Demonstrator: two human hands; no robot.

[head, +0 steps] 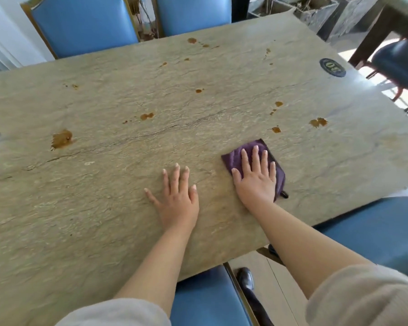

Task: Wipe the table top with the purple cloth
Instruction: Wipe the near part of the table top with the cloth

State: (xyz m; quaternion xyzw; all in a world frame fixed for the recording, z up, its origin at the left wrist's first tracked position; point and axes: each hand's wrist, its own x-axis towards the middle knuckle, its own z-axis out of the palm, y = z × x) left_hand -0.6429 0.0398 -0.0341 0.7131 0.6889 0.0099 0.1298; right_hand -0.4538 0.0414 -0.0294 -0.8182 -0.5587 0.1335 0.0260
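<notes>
Flat, fingers spread, the right hand (254, 177) presses the purple cloth (237, 158) on the stone table top (104, 220). Left hand (177, 196) lies splayed at its nine o'clock, gripping nothing. Round badge (332, 67) at one o'clock reads "30"

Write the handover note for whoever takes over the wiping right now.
Right hand: flat, palm down on the purple cloth, pressing it to the table top; no closed grip.
Left hand: flat on bare table, empty.
Cloth sits near the table's right front area.
Done: cannot tell.
Left: brown stains remain, including the large one at left, the mid-table one, and those beyond the cloth.
</notes>
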